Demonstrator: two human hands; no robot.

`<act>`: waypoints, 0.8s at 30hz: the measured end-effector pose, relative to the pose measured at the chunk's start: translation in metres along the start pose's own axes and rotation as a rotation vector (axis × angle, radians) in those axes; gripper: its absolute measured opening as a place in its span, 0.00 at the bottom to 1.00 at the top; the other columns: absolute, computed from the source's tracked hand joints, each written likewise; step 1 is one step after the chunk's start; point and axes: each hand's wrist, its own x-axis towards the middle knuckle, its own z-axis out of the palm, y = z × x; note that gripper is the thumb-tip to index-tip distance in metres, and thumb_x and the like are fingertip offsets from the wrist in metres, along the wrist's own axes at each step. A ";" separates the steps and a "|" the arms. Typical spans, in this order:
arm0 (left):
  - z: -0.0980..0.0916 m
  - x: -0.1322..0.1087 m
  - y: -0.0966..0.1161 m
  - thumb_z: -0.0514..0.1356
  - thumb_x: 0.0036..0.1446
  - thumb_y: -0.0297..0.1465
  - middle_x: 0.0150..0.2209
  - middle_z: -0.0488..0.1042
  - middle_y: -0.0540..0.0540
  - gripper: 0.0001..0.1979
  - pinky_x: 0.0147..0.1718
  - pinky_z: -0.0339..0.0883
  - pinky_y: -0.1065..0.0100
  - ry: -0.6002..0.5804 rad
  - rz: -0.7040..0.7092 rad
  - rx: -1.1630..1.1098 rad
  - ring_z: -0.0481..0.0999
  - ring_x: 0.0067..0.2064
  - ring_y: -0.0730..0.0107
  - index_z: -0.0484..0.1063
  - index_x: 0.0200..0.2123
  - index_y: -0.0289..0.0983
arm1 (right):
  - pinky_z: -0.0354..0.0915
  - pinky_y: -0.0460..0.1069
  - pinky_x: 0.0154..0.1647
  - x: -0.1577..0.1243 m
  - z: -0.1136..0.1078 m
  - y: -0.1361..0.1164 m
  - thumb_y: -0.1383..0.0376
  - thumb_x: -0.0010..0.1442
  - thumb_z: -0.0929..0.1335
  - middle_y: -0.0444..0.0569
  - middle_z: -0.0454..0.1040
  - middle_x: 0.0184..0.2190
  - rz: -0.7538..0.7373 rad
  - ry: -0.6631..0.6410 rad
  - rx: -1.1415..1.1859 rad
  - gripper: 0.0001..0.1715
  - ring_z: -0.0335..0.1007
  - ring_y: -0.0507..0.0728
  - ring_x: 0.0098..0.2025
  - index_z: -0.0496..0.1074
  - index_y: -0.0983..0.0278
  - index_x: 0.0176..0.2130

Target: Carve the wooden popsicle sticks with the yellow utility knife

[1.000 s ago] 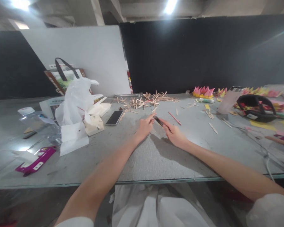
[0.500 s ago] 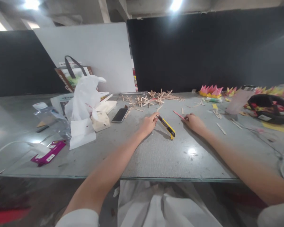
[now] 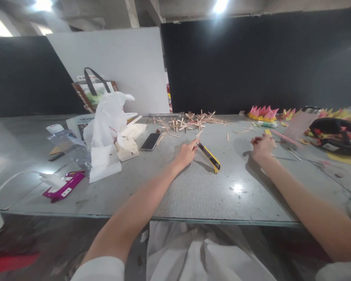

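A yellow-and-black utility knife (image 3: 209,156) is held by its far end in the closed fingers of the left hand (image 3: 188,153), near the middle of the grey table (image 3: 193,199), its body slanted toward the near right. A wooden stick (image 3: 199,134) is seen just beyond those fingertips. The fingers of the right hand (image 3: 262,149) are curled, but whether anything is gripped cannot be told; a blurred pink stick (image 3: 285,137) is seen just to its right. Wooden sticks (image 3: 190,122) are heaped on the far side, and a smartphone (image 3: 150,141) is placed left of the left hand. Farther right, a pink-and-yellow paper flower (image 3: 263,113) is set.
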 end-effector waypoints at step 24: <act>-0.006 -0.008 0.019 0.57 0.71 0.28 0.32 0.80 0.50 0.23 0.45 0.70 0.67 -0.022 -0.006 -0.054 0.79 0.34 0.67 0.71 0.66 0.39 | 0.69 0.55 0.52 -0.151 0.030 -0.004 0.50 0.69 0.69 0.61 0.78 0.56 -0.734 -0.991 -0.765 0.31 0.77 0.65 0.54 0.67 0.62 0.64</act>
